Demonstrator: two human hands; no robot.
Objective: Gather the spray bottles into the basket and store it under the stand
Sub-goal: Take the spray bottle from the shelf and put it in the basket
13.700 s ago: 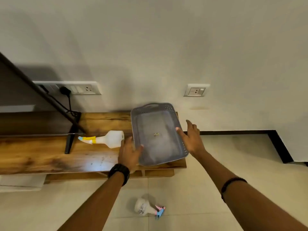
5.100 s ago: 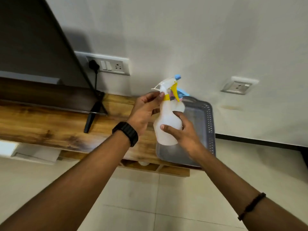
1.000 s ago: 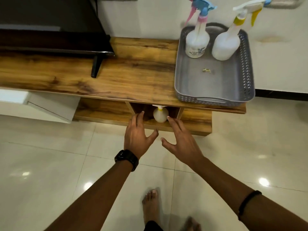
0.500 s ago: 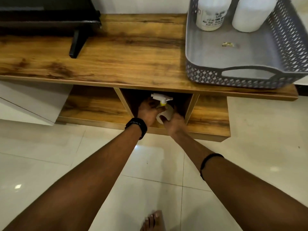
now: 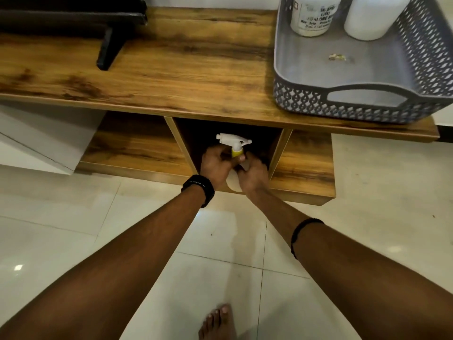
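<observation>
A white spray bottle with a yellow collar (image 5: 234, 143) stands upright in the open cubby (image 5: 196, 133) under the wooden stand. My left hand (image 5: 215, 165) and my right hand (image 5: 252, 175) are both closed around its body, which they mostly hide. The grey perforated basket (image 5: 343, 104) sits on the stand's top at the right. Two white bottles stand in its far end, one labelled (image 5: 312, 18) and one plain (image 5: 372, 15); their heads are cut off by the frame.
A black TV foot (image 5: 107, 50) rests on the wooden stand top (image 5: 183, 69) at the left. Lower shelves flank the cubby, with a white drawer unit (image 5: 36, 143) at far left. My bare foot (image 5: 218, 322) is on the glossy tiled floor.
Both hands have closed tighter round the bottle in the cubby and drawn it slightly outward and upright. The camera has moved a little closer and lower.
</observation>
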